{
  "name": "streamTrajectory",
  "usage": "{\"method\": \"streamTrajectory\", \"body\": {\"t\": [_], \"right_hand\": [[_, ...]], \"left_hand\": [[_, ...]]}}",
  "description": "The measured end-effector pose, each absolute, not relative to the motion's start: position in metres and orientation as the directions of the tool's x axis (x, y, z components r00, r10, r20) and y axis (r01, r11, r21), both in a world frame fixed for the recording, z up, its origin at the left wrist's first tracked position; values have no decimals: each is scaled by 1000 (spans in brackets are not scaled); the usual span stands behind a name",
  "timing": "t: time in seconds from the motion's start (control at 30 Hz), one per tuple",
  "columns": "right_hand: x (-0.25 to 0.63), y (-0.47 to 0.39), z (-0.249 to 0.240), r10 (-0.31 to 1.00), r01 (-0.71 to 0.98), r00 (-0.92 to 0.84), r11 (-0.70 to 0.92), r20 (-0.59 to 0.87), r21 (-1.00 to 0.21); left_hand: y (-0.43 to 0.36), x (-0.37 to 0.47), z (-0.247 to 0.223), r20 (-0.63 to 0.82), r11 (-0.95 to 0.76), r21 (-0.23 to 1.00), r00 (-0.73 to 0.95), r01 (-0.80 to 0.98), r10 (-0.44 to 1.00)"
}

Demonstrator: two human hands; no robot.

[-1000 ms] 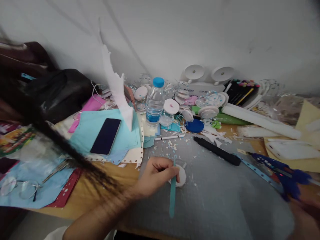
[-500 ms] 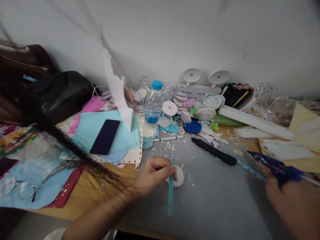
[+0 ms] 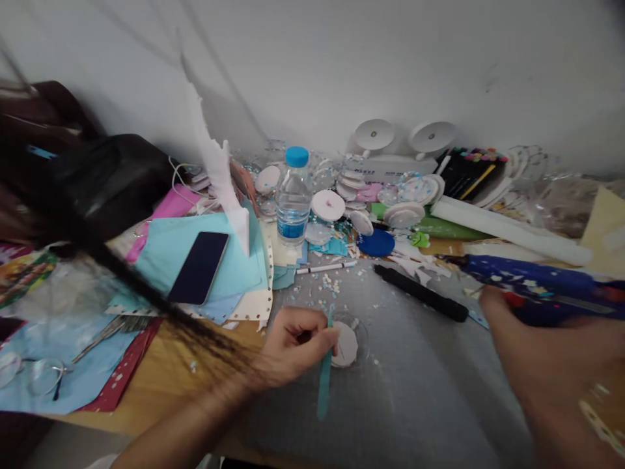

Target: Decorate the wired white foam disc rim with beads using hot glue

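My left fingers (image 3: 307, 318) pinch a flat teal stick (image 3: 323, 394) (round white disc (image 3: 347, 343) alongside). Right fingers (image 3: 502, 318) grip a blue glue gun (image 3: 532, 277).

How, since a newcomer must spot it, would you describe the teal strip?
Find the gray mat, then the left hand over it, beside a white disc. The strip is pinched there, its near end rounded. Unlike the round disc and thick black rod nearby, it is slim and teal.
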State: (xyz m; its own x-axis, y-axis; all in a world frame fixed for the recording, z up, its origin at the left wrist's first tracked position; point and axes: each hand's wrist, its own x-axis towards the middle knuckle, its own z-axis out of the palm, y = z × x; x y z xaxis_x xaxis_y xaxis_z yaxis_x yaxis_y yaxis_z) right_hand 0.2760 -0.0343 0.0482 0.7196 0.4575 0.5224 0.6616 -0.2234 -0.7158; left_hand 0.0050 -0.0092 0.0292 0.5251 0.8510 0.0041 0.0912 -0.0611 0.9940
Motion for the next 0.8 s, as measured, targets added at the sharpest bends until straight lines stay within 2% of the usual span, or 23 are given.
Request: {"method": "streamTrajectory", "body": {"t": [0.07,0.13,0.2,0.33,0.53,0.8], "right_hand": [[257,-30,44,469,566,784,-275,406,-777],[245,-31,35,571,495,782,-327,249,-805],[239,-35,24,685,488,707,-294,174,-822],[233,-41,6,787,548,543,-68,293,-833],[227,-43,2,847,550,421,45,323,-834],[227,-42,6,849,621,322,145,419,-771]], "left_hand": [[-9,5,27,25,-107,987,538,121,842],[-9,4,25,50,-149,979,551,136,833],[-10,5,25,77,-185,973,561,139,824],[-12,8,28,115,-245,958,580,152,807],[-12,13,30,195,-337,932,600,134,776],[-13,15,28,161,-336,924,612,182,774]]}}
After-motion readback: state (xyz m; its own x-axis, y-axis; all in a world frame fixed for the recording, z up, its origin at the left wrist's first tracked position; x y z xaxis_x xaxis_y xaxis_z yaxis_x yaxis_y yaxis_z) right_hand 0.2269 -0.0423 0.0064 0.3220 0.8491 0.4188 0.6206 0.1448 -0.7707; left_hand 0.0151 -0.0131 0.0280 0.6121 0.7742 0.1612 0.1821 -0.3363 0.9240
